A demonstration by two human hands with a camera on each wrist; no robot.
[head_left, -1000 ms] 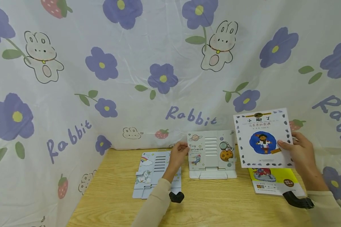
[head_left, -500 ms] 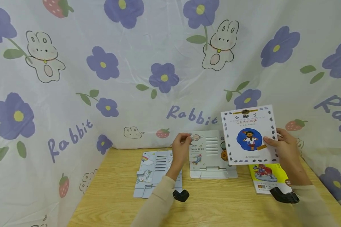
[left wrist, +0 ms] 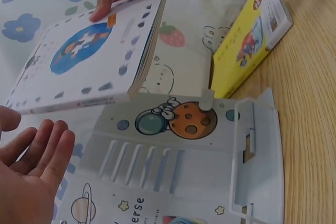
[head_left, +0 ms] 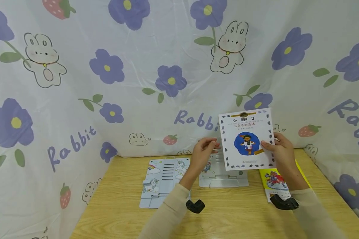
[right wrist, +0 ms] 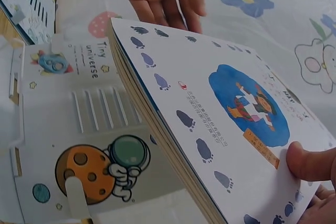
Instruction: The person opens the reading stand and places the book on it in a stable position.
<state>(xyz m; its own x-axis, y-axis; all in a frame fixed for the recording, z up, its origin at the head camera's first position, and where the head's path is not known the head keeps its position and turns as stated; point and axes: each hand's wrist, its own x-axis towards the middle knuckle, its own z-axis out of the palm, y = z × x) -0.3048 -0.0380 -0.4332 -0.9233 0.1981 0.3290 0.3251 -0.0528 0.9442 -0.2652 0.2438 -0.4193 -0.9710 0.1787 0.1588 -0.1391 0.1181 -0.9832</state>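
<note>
A white picture book (head_left: 230, 156) with a footprint border and a blue round picture is held up by my right hand (head_left: 282, 152). The thumb presses on its cover and the fingers are behind it. My left hand (head_left: 203, 156) is beside the book's left edge, fingers loosely extended and holding nothing; whether they touch the book, I cannot tell. Behind the book stands a white "Tiny universe" book stand (head_left: 222, 182), partly hidden in the head view. Its astronaut, orange planet and slots show in the left wrist view, with a ledge (left wrist: 270, 156) along its base.
Left of it a pale unicorn book stand (head_left: 160, 182) is on the wooden table (head_left: 107, 212), partly behind my left arm. A yellow book (head_left: 276, 181) is at the right, partly behind my right wrist. A printed curtain (head_left: 137, 83) hangs behind the table.
My right hand has carried the white book leftward, from above the yellow book to in front of the Tiny universe stand. My left hand has left the stand's left edge and moved right toward the book.
</note>
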